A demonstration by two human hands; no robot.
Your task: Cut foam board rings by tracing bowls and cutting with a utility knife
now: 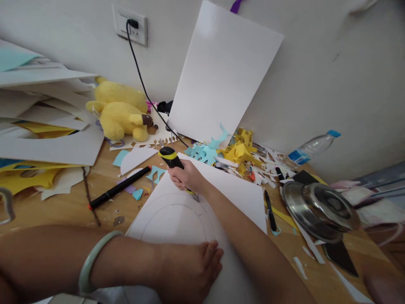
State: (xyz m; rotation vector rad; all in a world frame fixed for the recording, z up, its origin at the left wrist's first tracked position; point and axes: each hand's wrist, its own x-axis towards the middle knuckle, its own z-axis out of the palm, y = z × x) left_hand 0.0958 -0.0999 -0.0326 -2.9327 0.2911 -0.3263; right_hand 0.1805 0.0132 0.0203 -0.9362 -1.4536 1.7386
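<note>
Two hands are at work on one white sheet (234,194) lying flat on the wooden desk (69,207): the right hand (186,176) is closed tight around a black-and-yellow craft knife (171,158), its tip down on the outer of two pencilled arcs (177,211), while the left hand (193,266), a pale bangle (91,261) on its wrist, presses flat with fingers together on the sheet's near part. The left fingertips seem to lie near the drawn curve, so a blade that skids or runs on toward the body could reach them, and the sheet could swivel if that pressure eases. No cutting mat shows under the sheet, so the blade may well score the wood. Outward, a black marker (118,188) lies toward the left edge and a pen (269,209) just off the sheet's right side, next to a steel pot lid (319,209). Blue and yellow paper offcuts (221,150) litter the far edge, where a white board (221,71) leans on the wall, with a yellow plush toy (120,112), stacked paper (41,114) at the far left corner, a water bottle (311,147), and a cord running to a wall socket (131,25).
</note>
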